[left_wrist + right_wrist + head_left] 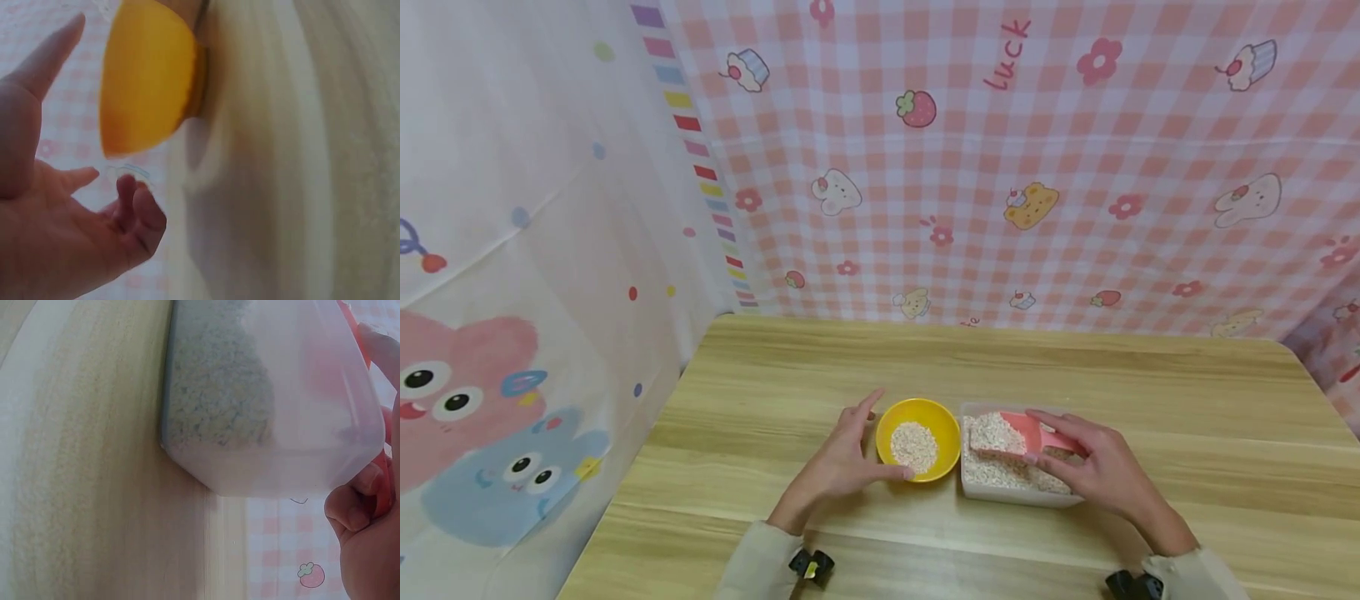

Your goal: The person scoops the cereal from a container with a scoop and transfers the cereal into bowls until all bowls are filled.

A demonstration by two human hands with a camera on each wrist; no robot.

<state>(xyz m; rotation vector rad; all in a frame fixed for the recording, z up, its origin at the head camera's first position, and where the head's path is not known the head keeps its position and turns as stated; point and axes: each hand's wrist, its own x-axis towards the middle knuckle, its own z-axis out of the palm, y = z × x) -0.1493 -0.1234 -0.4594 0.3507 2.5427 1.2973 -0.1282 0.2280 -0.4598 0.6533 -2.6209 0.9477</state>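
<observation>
A yellow bowl (956, 450) with a small heap of oat-like flakes (914, 447) sits on the table. My left hand (847, 454) is spread at its left side, thumb near the front rim; in the left wrist view the fingers show apart from the bowl (147, 81). To the right stands a translucent plastic box (1022, 497) filled with the same flakes. My right hand (1097, 462) grips the handle of a coral-pink scoop (1032, 432). The scoop, heaped with flakes, is over the box. In the right wrist view, the box wall (300, 450) partly hides the scoop.
The bowl and box stand close side by side on the wood-grain table (790, 358). Behind it hangs a pink checked cloth (970, 167), and a white cartoon-print cloth (550, 275) hangs on the left.
</observation>
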